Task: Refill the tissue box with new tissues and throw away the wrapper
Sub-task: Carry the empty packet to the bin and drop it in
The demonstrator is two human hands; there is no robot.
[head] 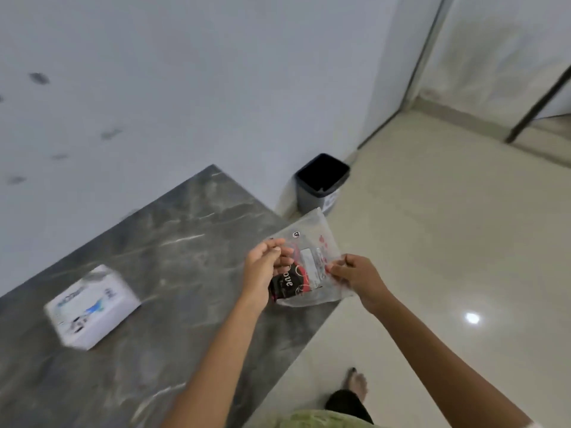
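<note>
Hands [309, 273] pinch the empty wrapper [312, 267] past the counter [185, 242] edge; loose film could slip, missing the bin [321, 183].

soft even light | glare spot on floor [472, 318] | motion blur | edges bowed

In front of me is a dark grey marble-patterned table [173, 242] pushed up against the white wall, and the only thing I can see lying flat on it is the white tissue box [92, 305], well in from the edge on my left, blurred so I cannot read its print. Beside the table the pale glossy floor [448, 242] carries a dark waste bin [321, 183] standing upright just past the table's far corner, close to the wall, and my bare foot [358, 381] near the table's edge.
</note>
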